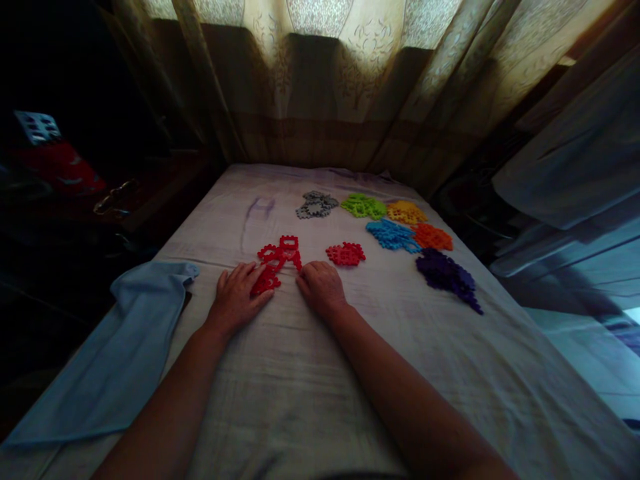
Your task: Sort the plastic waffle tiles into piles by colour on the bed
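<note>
Joined red plastic interlocking pieces with notched edges, some shaped like square frames, lie on the sheet-covered surface in front of me. My left hand rests at their near left side, with red plastic between its thumb and fingers. My right hand is closed, knuckles up, at the right end of the same red pieces. Its fingertips are hidden, and a red edge meets them. Just beyond my right hand lies a separate pile of red pieces.
Farther back are piles of grey, green, yellow, blue, orange and dark purple pieces. A light blue cloth hangs over the left edge. Curtains stand behind.
</note>
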Motion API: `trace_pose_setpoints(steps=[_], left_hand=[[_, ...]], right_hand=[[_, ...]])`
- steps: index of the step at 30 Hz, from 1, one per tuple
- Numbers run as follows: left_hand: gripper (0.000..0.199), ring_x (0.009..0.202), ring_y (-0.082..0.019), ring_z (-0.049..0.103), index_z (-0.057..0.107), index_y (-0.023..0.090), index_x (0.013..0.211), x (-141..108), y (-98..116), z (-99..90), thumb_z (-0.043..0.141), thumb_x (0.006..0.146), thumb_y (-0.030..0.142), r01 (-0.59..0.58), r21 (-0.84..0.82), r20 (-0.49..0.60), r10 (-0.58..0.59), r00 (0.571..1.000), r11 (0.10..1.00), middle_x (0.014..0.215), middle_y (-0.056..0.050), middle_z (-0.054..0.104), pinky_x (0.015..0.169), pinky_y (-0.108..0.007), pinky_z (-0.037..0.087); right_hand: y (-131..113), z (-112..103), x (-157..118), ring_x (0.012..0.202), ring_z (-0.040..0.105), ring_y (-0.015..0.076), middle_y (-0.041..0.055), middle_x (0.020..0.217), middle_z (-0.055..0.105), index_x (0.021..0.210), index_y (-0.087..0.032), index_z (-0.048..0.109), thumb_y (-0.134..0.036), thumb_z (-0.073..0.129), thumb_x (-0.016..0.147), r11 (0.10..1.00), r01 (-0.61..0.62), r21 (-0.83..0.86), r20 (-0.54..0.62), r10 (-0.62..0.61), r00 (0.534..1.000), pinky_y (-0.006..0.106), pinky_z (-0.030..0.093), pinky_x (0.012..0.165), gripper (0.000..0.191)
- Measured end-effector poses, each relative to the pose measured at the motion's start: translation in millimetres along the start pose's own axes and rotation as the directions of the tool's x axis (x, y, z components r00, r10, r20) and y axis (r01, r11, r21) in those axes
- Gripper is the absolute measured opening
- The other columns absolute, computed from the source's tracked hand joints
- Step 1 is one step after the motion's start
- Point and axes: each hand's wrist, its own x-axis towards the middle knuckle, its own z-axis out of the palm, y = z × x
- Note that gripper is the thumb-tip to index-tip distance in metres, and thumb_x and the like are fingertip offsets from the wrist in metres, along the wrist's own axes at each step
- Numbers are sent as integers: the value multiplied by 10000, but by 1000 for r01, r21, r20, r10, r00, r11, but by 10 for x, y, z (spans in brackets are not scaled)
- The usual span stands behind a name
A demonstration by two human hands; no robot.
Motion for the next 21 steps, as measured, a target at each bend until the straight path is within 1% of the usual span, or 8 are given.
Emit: trace_pose_setpoints(steps=[3, 6, 8, 10, 13, 16, 19, 21], left_hand=[[582, 1393, -322, 386, 479, 231, 1418, 8, 10, -11, 467, 910, 514, -2, -1, 7, 2, 1000, 1000, 1473, -136, 494, 1140, -571, 235], [573, 1390, -320, 391, 486, 246, 1411, 15, 8, -16, 474, 905, 514, 1, -17, 5, -1, 1000, 1000, 1472, -126, 496, 1139, -570, 239], [573, 1387, -316, 396, 482, 260, 1411, 17, 1, -15, 483, 899, 517, 1, -28, 3, -1, 1000, 1000, 1467, -117, 502, 1139, -566, 242], [575, 1382, -311, 404, 478, 264, 1408, 15, -6, -10, 490, 894, 521, -3, -44, -3, 3, 1000, 999, 1461, -110, 510, 1139, -558, 248], [571, 1379, -308, 409, 487, 248, 1386, 10, -13, -2, 506, 885, 521, 1, -78, -28, -3, 1000, 997, 1457, -114, 516, 1143, -553, 249], [529, 1368, -309, 425, 528, 213, 1313, 7, -18, 6, 525, 875, 510, 15, -110, -53, -21, 998, 994, 1441, -129, 529, 1142, -552, 260], [454, 1348, -305, 449, 575, 222, 1206, 10, -19, 10, 559, 852, 505, 13, -128, -69, -22, 997, 992, 1422, -119, 548, 1135, -546, 285], [417, 1338, -300, 461, 588, 231, 1165, 13, -16, 11, 575, 842, 494, 12, -131, -77, -22, 997, 991, 1414, -113, 556, 1129, -543, 297]], right_hand=[[0, 21, 19, 962, 574, 243, 111, 1010, 684, 971, -180, 654, -259, 528, 919, 999, -39, 3, -9, 39, 999, 352, 399, 876, 158], [25, 67, 30, 944, 579, 236, 102, 988, 687, 990, -191, 641, -252, 520, 916, 998, -62, 25, -37, 63, 997, 344, 401, 864, 155], [65, 90, 33, 915, 584, 230, 95, 960, 688, 988, -199, 638, -254, 515, 909, 995, -80, 57, -72, 84, 994, 336, 410, 840, 156], [133, 80, 38, 907, 588, 229, 92, 951, 686, 978, -207, 639, -253, 515, 894, 991, -90, 95, -134, 103, 986, 330, 420, 828, 157], [298, -13, 55, 936, 592, 234, 98, 980, 683, 979, -206, 639, -241, 512, 869, 985, -107, 136, -242, 138, 960, 337, 427, 850, 172], [535, -155, 67, 936, 599, 241, 113, 986, 682, 978, -191, 636, -255, 523, 847, 971, -190, 147, -308, 227, 924, 349, 430, 852, 184], [800, -266, 50, 888, 610, 235, 103, 955, 685, 939, -196, 637, -275, 548, 810, 942, -309, 131, -325, 336, 884, 342, 439, 804, 176], [960, -314, 20, 837, 614, 222, 79, 913, 691, 901, -209, 641, -278, 567, 777, 912, -395, 112, -296, 410, 863, 326, 440, 755, 160]])
